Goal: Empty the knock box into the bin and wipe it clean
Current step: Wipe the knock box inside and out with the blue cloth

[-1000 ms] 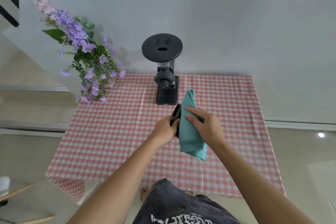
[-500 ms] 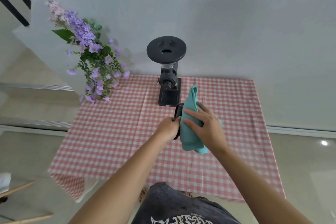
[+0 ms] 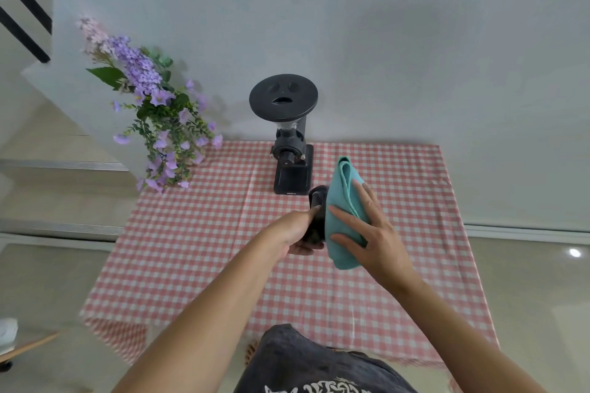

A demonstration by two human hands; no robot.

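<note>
Wiping step: left hand (image 3: 295,231) grips the knock box (image 3: 317,217) above the surface; right hand (image 3: 372,234), fingers spread, presses the cloth (image 3: 344,201) against it; next, rub round the inside

Soft teal cloth (image 3: 344,201), matt black knock box (image 3: 317,217), woven checked tablecloth (image 3: 191,249), glossy floor (image 3: 526,281).

Grinder (image 3: 292,166) at table (image 3: 198,252) rear; flowers (image 3: 159,124) left; knock box (image 3: 316,217) before grinder, cloth (image 3: 344,217) right.
</note>
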